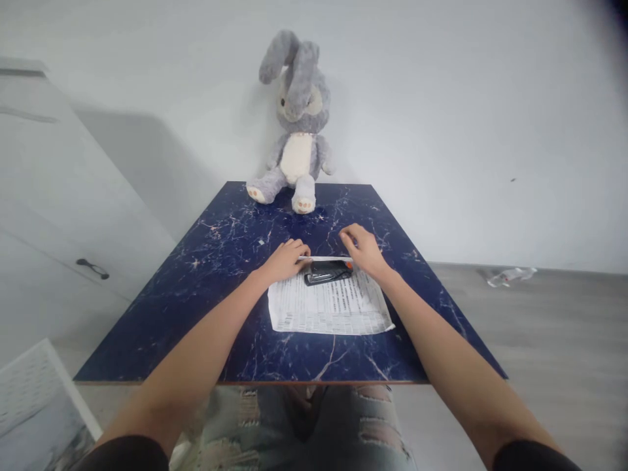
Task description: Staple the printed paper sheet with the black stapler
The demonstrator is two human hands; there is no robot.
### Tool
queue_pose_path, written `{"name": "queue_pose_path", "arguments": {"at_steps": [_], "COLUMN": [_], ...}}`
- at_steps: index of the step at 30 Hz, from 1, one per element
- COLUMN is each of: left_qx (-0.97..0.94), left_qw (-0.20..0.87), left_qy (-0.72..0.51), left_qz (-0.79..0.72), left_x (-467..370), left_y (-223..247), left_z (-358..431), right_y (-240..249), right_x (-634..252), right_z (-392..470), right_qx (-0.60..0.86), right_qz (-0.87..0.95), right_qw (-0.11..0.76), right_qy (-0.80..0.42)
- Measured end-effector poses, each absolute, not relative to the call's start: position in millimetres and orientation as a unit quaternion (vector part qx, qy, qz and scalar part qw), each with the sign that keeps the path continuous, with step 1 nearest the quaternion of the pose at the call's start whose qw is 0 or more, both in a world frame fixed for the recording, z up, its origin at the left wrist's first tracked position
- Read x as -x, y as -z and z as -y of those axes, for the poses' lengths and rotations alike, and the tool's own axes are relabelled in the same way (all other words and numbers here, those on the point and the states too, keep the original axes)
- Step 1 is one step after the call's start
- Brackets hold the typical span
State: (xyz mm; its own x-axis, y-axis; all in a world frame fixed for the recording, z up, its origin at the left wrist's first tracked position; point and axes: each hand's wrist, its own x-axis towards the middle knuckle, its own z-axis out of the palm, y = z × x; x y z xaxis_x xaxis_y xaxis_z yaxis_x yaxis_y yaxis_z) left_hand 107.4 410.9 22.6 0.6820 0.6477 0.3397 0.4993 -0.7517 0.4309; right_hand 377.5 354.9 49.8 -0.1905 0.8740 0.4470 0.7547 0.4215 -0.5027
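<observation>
A sheet of printed paper (321,306) lies on the table, its far edge raised in a white fold. On the sheet, close to that fold, rests a black object that looks like a stapler (326,273), with an orange spot at its right end. At the paper's far left corner, my left hand (285,260) has its thumb and fingers closed on the edge beside the black object. My right hand (366,250) hovers or rests by the far right corner, fingers bent and apart, with nothing visible in them.
A grey plush rabbit (299,124) sits at the far end of the dark blue marble-patterned table (216,242), against the wall. To the left stand a white cabinet (73,216) and a white basket (56,373). A clear plastic item (511,277) lies on the floor at right.
</observation>
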Motion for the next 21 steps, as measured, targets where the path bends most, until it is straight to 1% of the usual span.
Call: {"name": "queue_pose_path", "arguments": {"at_steps": [1,2,4,5,7,9,10,13,15,16,18,21], "left_qx": [-0.916,-0.921,-0.923,-0.924,-0.925,-0.923,-0.922,-0.922,-0.925,-0.926,-0.923,-0.907], "left_qw": [0.125,0.107,0.085,0.075,0.054,0.043,0.044,0.054,0.053,0.053,0.069,0.127], "left_qy": [-0.215,-0.197,-0.179,-0.175,-0.172,-0.175,-0.176,-0.173,-0.181,-0.191,-0.213,-0.227], "left_qz": [-0.314,-0.318,-0.329,-0.333,-0.335,-0.339,-0.343,-0.342,-0.329,-0.322,-0.313,-0.332], "left_x": [-108.9,-109.9,-111.6,-112.5,-114.5,-116.3,-117.0,-118.2,-118.7,-119.0,-119.9,-121.6], "left_y": [-22.3,-21.7,-19.9,-18.6,-15.4,-12.5,-11.5,-11.2,-13.3,-14.8,-18.1,-22.9], "left_z": [-408.2,-406.4,-404.8,-404.6,-404.6,-404.8,-404.9,-405.0,-404.4,-403.7,-401.9,-398.5], "right_y": [-55.1,-58.6,-59.8,-58.1,-53.1,-49.5,-48.9,-50.9,-53.2,-54.3,-56.5,-61.3], "right_x": [-375.4,-372.1,-363.7,-359.8,-355.8,-359.2,-363.6,-381.3,-390.8,-393.5,-393.7,-383.3], "right_z": [-349.2,-343.6,-334.5,-331.8,-330.8,-334.5,-337.5,-347.0,-351.4,-352.5,-352.1,-346.4], "right_qx": [0.465,0.407,0.34,0.338,0.377,0.433,0.46,0.5,0.481,0.466,0.448,0.44], "right_qz": [0.81,0.849,0.894,0.902,0.891,0.855,0.824,0.678,0.581,0.549,0.519,0.516], "right_qw": [0.336,0.304,0.234,0.213,0.206,0.248,0.293,0.483,0.565,0.583,0.589,0.584], "right_qy": [-0.119,-0.149,-0.17,-0.163,-0.144,-0.145,-0.155,-0.239,-0.334,-0.376,-0.428,-0.446]}}
